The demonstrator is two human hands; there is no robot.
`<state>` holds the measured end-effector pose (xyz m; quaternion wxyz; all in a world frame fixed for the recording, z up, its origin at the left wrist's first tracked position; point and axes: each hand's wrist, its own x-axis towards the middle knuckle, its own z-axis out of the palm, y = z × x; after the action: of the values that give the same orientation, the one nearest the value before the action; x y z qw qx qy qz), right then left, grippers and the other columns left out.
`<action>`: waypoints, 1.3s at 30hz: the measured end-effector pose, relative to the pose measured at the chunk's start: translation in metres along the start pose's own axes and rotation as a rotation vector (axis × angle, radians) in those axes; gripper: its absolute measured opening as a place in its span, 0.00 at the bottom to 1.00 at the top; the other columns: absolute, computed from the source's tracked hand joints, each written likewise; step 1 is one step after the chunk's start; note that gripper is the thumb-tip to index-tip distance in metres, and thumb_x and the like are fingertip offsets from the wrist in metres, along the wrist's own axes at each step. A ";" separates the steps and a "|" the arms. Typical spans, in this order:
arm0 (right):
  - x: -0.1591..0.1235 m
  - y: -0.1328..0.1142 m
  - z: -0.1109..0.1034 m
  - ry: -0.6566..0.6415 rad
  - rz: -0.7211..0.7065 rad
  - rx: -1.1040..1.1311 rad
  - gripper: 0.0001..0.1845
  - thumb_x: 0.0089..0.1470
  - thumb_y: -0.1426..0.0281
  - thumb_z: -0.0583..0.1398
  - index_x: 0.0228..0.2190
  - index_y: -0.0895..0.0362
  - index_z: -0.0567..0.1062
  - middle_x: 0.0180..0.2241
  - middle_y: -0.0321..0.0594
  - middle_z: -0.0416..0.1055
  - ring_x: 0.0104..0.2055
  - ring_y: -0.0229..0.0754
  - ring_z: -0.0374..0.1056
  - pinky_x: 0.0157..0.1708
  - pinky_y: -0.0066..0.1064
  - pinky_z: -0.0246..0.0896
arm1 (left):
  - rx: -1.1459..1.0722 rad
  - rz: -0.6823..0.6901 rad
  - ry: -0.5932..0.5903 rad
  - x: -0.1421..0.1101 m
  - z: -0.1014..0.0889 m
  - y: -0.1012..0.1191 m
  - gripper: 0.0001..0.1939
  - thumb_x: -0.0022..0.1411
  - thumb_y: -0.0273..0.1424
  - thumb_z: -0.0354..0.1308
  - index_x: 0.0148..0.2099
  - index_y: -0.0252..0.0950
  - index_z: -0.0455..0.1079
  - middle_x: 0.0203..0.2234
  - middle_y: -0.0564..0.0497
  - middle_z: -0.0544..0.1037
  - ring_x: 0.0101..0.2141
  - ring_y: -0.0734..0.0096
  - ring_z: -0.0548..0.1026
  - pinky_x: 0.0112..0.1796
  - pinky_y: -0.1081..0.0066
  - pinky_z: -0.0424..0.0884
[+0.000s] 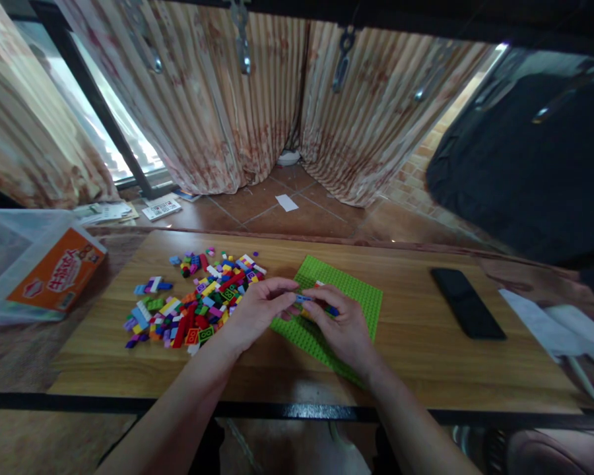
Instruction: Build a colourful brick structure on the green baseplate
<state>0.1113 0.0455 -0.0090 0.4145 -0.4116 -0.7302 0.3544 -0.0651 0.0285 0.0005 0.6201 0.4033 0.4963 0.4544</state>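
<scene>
A small blue toy brick (303,299) is held above the green studded baseplate (349,284). My left hand (262,307) pinches its left end between thumb and fingers. At the brick's right end, the thumb and fingers of my right hand (342,323) are closed on it too. Some coloured bricks show beneath and behind my right fingers, mostly hidden, so I cannot tell how they sit on the baseplate. Just left of my left hand lies a loose pile of bricks (210,290) in many colours.
The wooden table (416,369) has a dark front edge. A black phone (468,303) lies to the right, with white paper (544,323) beyond it. At the left stands a clear plastic box (27,227) with an orange label. Metal clips (344,59) hang overhead before curtains (247,125).
</scene>
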 end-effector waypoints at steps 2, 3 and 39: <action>0.000 0.001 -0.001 0.015 0.035 0.025 0.10 0.57 0.62 0.60 0.37 0.49 0.81 0.37 0.39 0.80 0.44 0.44 0.73 0.50 0.40 0.64 | 0.008 0.040 -0.007 0.000 0.001 -0.001 0.17 0.53 0.33 0.66 0.45 0.33 0.73 0.36 0.49 0.81 0.33 0.72 0.78 0.37 0.70 0.73; 0.000 0.001 -0.002 0.023 0.067 0.045 0.11 0.58 0.61 0.60 0.38 0.50 0.82 0.37 0.40 0.80 0.43 0.44 0.73 0.48 0.38 0.65 | 0.010 0.067 -0.007 0.001 0.001 -0.002 0.18 0.53 0.33 0.66 0.46 0.33 0.73 0.38 0.48 0.81 0.35 0.70 0.78 0.39 0.69 0.73; -0.006 0.058 -0.077 0.002 0.362 -0.193 0.09 0.49 0.63 0.63 0.31 0.53 0.81 0.32 0.38 0.79 0.35 0.43 0.73 0.37 0.35 0.65 | 0.650 0.325 -0.081 0.003 0.023 -0.021 0.33 0.57 0.26 0.59 0.65 0.31 0.58 0.56 0.38 0.72 0.56 0.56 0.71 0.57 0.53 0.67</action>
<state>0.2000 0.0775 -0.0299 0.3033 -0.5744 -0.6745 0.3509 -0.0382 0.0247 -0.0164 0.3983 0.6707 0.5192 0.3491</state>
